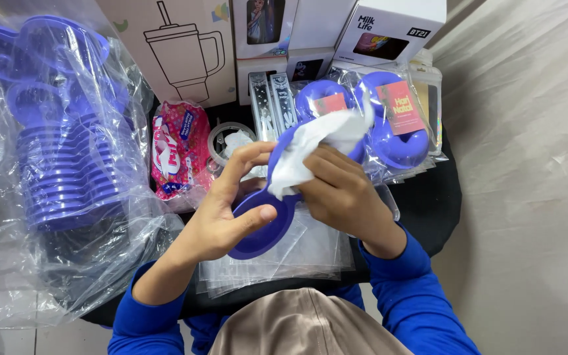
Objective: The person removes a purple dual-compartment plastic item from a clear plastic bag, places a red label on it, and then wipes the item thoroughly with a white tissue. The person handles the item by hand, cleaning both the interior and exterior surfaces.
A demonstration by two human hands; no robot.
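My left hand (228, 210) grips a blue plastic tray (261, 230) with round hollows, thumb pressed on its lower hollow. My right hand (343, 190) presses a crumpled white tissue (317, 148) against the upper part of that tray. Both hands hover over a stack of clear plastic bags (297, 256) lying on a black table (428, 204). Blue sleeves cover both forearms.
A large clear bag with a stack of several blue trays (67, 171) stands at the left. Packed blue trays with red labels (389, 125) lie behind my hands. A pink snack packet (179, 151), a tape roll (228, 141) and cardboard boxes (185, 46) fill the back.
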